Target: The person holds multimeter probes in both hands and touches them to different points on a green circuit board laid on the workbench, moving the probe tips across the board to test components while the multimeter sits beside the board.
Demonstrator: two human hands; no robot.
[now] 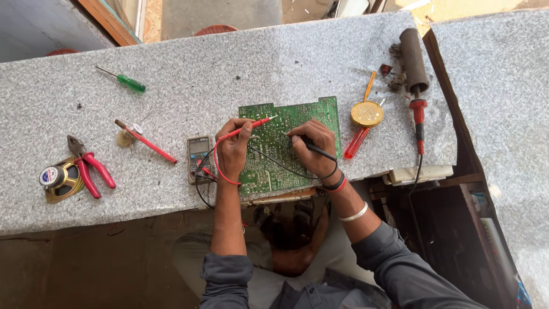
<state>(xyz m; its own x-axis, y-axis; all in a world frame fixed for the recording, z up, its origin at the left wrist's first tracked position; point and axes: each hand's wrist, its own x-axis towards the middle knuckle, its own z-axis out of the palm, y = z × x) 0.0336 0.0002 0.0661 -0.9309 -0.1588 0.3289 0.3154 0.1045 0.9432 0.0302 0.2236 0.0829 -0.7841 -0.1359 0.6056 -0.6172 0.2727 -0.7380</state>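
Person at speckled grey stone bench (286, 51), seen from above. Green circuit board (286, 146) lies flat near bench's front edge. Left hand (233, 150) fingers closed around red probe (249, 127), tip on board. Right hand (313, 149) pinches black probe (317, 150), tip on board. Multimeter (199, 157) just left of board. Red pliers (88, 169), green screwdriver (127, 80) lie further left. Soldering iron (418, 123) right.

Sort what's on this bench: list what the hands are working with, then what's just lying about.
In use: left hand holding red probe; right hand holding black probe; green board; meter.

Lying about: green screwdriver, red pliers, speaker, soldering iron, red screwdriver, round tin.
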